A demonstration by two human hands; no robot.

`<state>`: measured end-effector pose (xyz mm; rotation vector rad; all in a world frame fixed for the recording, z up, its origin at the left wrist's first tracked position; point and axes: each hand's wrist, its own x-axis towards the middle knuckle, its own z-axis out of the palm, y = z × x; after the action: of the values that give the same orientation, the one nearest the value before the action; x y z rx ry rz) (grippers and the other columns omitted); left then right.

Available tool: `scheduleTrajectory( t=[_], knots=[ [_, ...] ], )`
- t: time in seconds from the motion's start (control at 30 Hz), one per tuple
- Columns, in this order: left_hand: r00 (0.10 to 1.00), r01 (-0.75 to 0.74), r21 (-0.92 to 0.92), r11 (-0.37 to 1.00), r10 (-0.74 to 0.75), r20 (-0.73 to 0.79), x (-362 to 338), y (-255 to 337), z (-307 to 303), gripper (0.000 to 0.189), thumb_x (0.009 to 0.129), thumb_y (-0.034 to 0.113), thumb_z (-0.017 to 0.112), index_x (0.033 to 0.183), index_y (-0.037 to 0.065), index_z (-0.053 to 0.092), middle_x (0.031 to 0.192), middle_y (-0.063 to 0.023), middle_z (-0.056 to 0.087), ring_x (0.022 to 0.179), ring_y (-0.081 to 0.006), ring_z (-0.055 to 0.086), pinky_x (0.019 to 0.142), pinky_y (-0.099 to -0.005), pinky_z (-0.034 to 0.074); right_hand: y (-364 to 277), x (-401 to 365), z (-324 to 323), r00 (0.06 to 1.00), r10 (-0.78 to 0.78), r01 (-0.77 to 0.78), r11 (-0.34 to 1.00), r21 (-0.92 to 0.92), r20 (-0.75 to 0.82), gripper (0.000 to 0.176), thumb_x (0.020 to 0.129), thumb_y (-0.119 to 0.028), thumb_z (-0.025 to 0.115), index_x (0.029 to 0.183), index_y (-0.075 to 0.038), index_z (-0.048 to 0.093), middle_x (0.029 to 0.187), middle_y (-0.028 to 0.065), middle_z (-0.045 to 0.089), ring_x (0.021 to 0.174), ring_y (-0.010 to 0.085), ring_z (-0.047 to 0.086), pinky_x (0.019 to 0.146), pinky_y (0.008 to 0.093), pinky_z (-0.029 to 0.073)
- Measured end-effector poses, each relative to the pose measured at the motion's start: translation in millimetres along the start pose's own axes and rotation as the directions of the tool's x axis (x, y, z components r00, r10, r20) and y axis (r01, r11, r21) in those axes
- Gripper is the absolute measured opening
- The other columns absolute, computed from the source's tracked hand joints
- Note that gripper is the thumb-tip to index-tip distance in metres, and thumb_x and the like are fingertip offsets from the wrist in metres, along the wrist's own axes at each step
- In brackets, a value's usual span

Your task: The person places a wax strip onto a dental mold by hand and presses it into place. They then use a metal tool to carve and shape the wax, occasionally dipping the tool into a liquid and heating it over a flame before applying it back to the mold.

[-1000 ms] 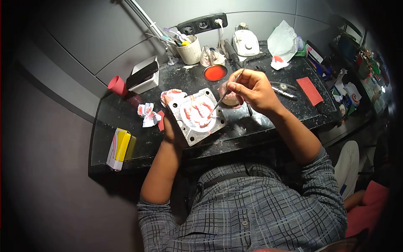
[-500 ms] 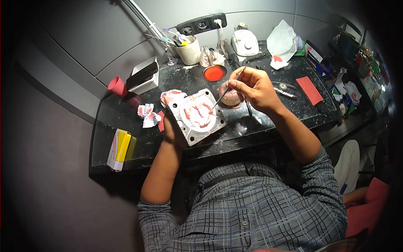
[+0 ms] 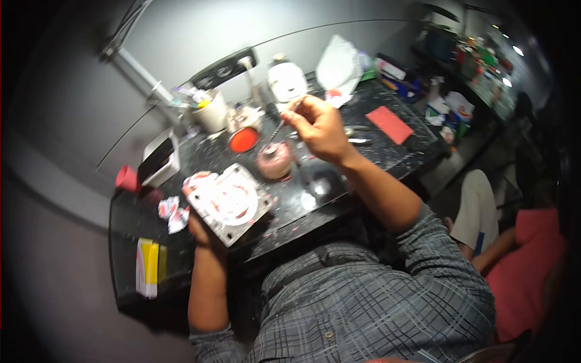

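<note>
My left hand [image 3: 197, 227] grips the left side of a square metal dental flask [image 3: 237, 232], its fingers mostly hidden beneath. White plaster [image 3: 245, 187] with red wax along a curved ridge fills the flask, which is tilted over the desk's front edge. Pinched between the fingertips of my right hand [image 3: 322, 127] is a thin metal wax carver [image 3: 277, 130]. Its tip points down toward a round pinkish burner [image 3: 275, 162] with a metal top, close above it. Behind the burner sits a round pan of red wax [image 3: 244, 140].
Crumpled wax-stained paper [image 3: 173, 214] and a yellow-white box [image 3: 147, 267] lie left. Further back are a red cup [image 3: 126, 178], a white container [image 3: 162, 158], a tool holder [image 3: 210, 112] and a white device [image 3: 287, 81]. A pink wax sheet [image 3: 390, 124] lies right; a person in red [image 3: 526, 272] sits beyond.
The view has swung to the right and blurred. My right hand has taken the carver away from the flask, to over the burner. My left hand still holds the flask.
</note>
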<state>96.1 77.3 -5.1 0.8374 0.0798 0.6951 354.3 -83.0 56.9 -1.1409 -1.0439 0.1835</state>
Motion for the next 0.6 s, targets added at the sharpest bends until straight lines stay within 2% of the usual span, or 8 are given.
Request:
scheduleTrajectory(
  t=[0.03,0.1,0.13,0.17,0.27,0.37,0.47,0.6],
  knots=[
    [1.0,0.013,-0.051,0.999,-0.013,-0.001,2.3,-1.1,-7.7,0.064,0.104,0.064,0.045,0.129,0.006,0.057,0.126,-0.0162,0.066,0.115,-0.0334,0.066,0.098,-0.0505,0.056,6.1,2.8,-5.1,0.998,-0.008,0.002,0.994,-0.108,-0.054,0.006,0.1,-0.007,0.068,0.096,-0.003,0.066,0.084,0.0012,0.069,0.069,0.0041,0.057,0.061,0.0225,0.047],
    [1.0,0.001,-0.045,0.999,0.0,0.018,1.6,-1.6,-11.5,0.064,0.104,0.063,0.046,0.131,0.005,0.057,0.128,-0.0167,0.066,0.116,-0.0349,0.066,0.099,-0.0511,0.056,16.3,6.4,-8.3,0.994,-0.07,0.062,0.994,-0.091,-0.088,0.005,0.1,-0.006,0.067,0.096,-0.003,0.066,0.085,0.0,0.068,0.073,0.0045,0.059,0.066,0.0237,0.05],
    [1.0,0.015,-0.057,0.998,-0.015,0.006,2.3,-1.7,-15.3,0.064,0.104,0.063,0.046,0.131,0.006,0.057,0.13,-0.0169,0.065,0.118,-0.0355,0.064,0.1,-0.0523,0.055,12.9,6.2,-8.8,0.995,-0.004,-0.012,0.989,-0.147,-0.105,0.006,0.1,-0.007,0.067,0.096,-0.002,0.067,0.085,-0.0003,0.068,0.076,0.005,0.061,0.07,0.0245,0.051],
    [1.0,0.027,-0.068,0.997,-0.028,-0.013,2.1,-1.9,-17.7,0.065,0.103,0.063,0.046,0.132,0.006,0.057,0.132,-0.0171,0.064,0.12,-0.0361,0.063,0.102,-0.0535,0.054,5.6,5.3,-8.4,0.994,0.043,-0.056,0.99,-0.128,-0.103,0.006,0.099,-0.007,0.068,0.097,-0.002,0.067,0.084,-0.0005,0.068,0.076,0.0046,0.06,0.069,0.0238,0.051],
    [0.999,0.031,-0.051,0.998,-0.031,0.018,3.3,-1.6,-20.7,0.064,0.102,0.063,0.049,0.135,0.008,0.057,0.14,-0.018,0.059,0.128,-0.039,0.057,0.107,-0.0593,0.048,-4.2,1.9,-6.0,0.996,0.042,-0.052,0.991,-0.124,-0.084,0.006,0.098,-0.006,0.069,0.097,-0.001,0.067,0.084,-0.0008,0.068,0.075,0.004,0.06,0.069,0.0231,0.05],
    [0.999,0.047,-0.07,0.996,-0.048,-0.014,0.2,-2.1,-14.5,0.065,0.102,0.063,0.05,0.136,0.009,0.056,0.141,-0.0178,0.059,0.128,-0.0394,0.056,0.108,-0.0601,0.046,-2.5,1.6,-5.6,0.997,0.031,-0.04,0.991,-0.127,-0.075,0.007,0.099,-0.006,0.069,0.096,-0.001,0.066,0.083,-0.001,0.067,0.075,0.004,0.06,0.067,0.0237,0.05],
    [0.995,0.09,-0.127,0.988,-0.096,-0.039,-2.7,-0.1,-7.1,0.065,0.102,0.064,0.049,0.137,0.009,0.056,0.141,-0.018,0.058,0.128,-0.0399,0.056,0.108,-0.0618,0.046,4.7,5.2,-4.1,0.998,-0.058,0.058,0.997,0.046,-0.003,0.007,0.101,-0.007,0.067,0.098,-0.001,0.067,0.084,-0.0009,0.069,0.075,0.0054,0.063,0.064,0.0244,0.053],
    [0.998,0.062,-0.083,0.995,-0.063,-0.013,-2.3,-0.5,-4.5,0.066,0.102,0.064,0.049,0.138,0.009,0.055,0.141,-0.0181,0.058,0.129,-0.0405,0.056,0.108,-0.062,0.046,-12.1,-1.9,-3.1,0.999,0.006,-0.01,0.998,0.068,0.053,0.007,0.1,-0.008,0.068,0.101,-0.001,0.068,0.086,0.0002,0.07,0.074,0.0044,0.064,0.06,0.0223,0.052]
  ],
)
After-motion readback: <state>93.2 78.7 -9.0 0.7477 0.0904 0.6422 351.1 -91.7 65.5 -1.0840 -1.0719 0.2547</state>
